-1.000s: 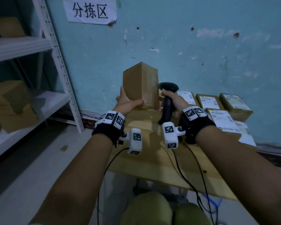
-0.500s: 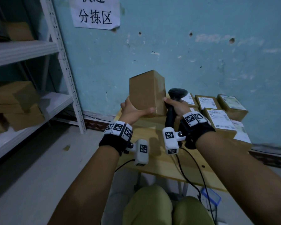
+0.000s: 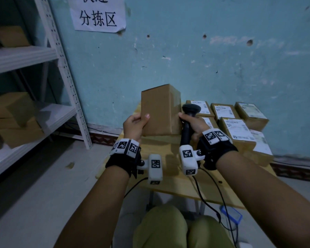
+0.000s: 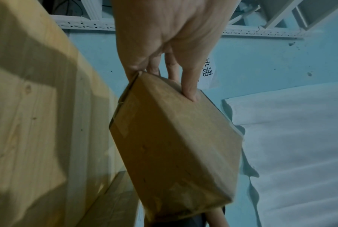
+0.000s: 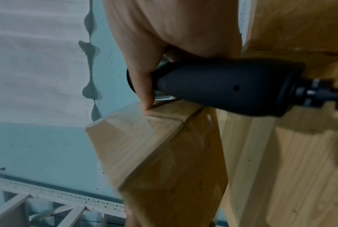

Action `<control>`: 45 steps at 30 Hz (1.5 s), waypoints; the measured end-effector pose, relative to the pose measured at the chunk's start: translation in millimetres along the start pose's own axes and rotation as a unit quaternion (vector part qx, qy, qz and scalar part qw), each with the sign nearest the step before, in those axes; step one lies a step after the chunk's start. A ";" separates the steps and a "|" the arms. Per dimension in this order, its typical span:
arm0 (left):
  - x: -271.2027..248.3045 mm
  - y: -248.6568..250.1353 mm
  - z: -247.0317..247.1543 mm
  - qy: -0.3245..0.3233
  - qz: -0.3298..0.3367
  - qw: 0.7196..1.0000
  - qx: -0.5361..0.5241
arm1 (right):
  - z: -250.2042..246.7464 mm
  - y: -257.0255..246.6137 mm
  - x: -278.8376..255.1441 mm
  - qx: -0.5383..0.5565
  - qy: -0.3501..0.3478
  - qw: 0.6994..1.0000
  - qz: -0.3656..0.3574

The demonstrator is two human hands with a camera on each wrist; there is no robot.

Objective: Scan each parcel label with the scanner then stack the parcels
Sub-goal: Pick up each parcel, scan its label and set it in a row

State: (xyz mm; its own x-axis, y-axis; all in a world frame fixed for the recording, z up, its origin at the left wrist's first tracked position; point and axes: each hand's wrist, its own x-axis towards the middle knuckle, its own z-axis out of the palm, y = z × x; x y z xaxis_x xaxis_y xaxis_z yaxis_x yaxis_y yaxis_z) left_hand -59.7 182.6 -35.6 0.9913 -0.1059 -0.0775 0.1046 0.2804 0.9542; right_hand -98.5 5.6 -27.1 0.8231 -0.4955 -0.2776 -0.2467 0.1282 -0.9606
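Observation:
A plain brown parcel (image 3: pixel 159 111) stands on end above the wooden table (image 3: pixel 179 185). My left hand (image 3: pixel 135 125) grips its left edge, thumb on the near face; the left wrist view shows the fingers (image 4: pixel 189 86) curled over the parcel (image 4: pixel 174 145). My right hand (image 3: pixel 193 122) holds the black corded scanner (image 3: pixel 188 122) by its handle, and a fingertip touches the parcel's right side (image 5: pixel 146 121). The scanner (image 5: pixel 222 89) lies close against the parcel. No label shows on the faces I see. Several labelled parcels (image 3: pixel 234 129) sit on the table at the right.
A white metal shelf rack (image 3: pixel 64 76) with brown boxes (image 3: pixel 13 119) stands at the left. A teal wall with a paper sign (image 3: pixel 98 15) is behind the table. The scanner cable (image 3: pixel 204 194) hangs off the table's front edge. A blue-rimmed container (image 3: pixel 231 214) sits on the floor.
The parcel and both hands have shifted slightly right and lower in the head view as the head turned. My left thumb now lies on the parcel's near face. Both grips are kept.

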 end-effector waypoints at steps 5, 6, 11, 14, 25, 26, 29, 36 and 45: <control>-0.4 -5.6 -0.4 -0.035 -0.022 0.999 -0.013 | -6.3 7.7 3.6 -0.025 0.018 0.999 0.009; -0.4 -6.6 0.2 -0.037 -0.021 0.999 -0.019 | -6.6 8.7 3.8 -0.017 0.016 1.000 0.008; -2.0 -12.5 2.8 -0.109 -0.058 0.991 -0.041 | -7.0 10.6 4.5 0.006 0.007 1.000 0.017; -1.4 -16.2 2.5 -0.146 -0.077 0.985 -0.051 | -7.8 9.4 4.0 0.030 -0.003 0.999 0.020; -4.8 -19.4 6.8 -0.144 -0.061 0.987 -0.036 | -6.8 14.9 8.1 0.058 0.004 0.998 0.030; -4.0 -20.2 6.7 -0.148 -0.069 0.986 -0.041 | -6.5 14.8 7.0 0.057 0.005 0.998 0.032; -1.6 -21.8 6.1 -0.156 -0.131 0.976 -0.072 | -5.0 13.9 4.7 0.056 0.013 0.998 0.036; 1.1 -20.5 4.7 -0.140 -0.192 0.964 -0.120 | 0.1 10.8 -2.5 0.025 0.006 0.999 0.045; 4.6 -24.1 4.2 -0.148 -0.206 0.955 -0.150 | -2.5 8.3 -5.8 0.028 0.008 0.998 0.051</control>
State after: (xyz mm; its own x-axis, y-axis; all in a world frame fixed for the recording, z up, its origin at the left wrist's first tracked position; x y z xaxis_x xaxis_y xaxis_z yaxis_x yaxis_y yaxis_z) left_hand -58.1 171.4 -57.7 0.7996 -0.5192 -0.3018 0.5439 0.4130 0.7305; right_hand -106.7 7.4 -33.4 0.7873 -0.4907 -0.3733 -0.2988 0.2260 -0.9272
